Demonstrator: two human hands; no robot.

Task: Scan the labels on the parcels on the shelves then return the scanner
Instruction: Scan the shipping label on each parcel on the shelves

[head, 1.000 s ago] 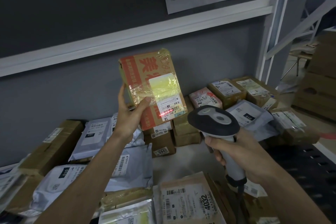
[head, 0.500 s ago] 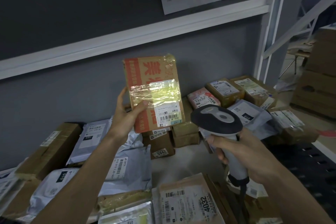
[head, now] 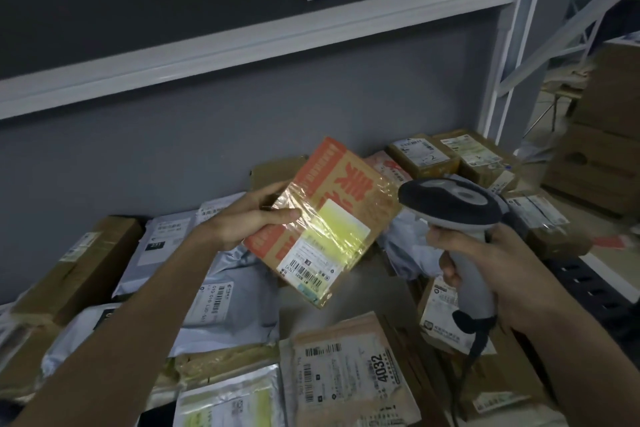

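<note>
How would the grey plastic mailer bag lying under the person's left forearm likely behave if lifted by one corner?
The grey mailer bag looks wrinkled and thin, so it would probably sag and fold. Its glossy film may feel slippery. It lies flat, so it is unlikely to roll.

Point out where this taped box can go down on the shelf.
One bare grey patch of shelf shows, bordered by the grey plastic mailer, the kraft envelope marked 4032 and the held orange-printed cardboard box. Everywhere else is crowded with parcels.
</note>
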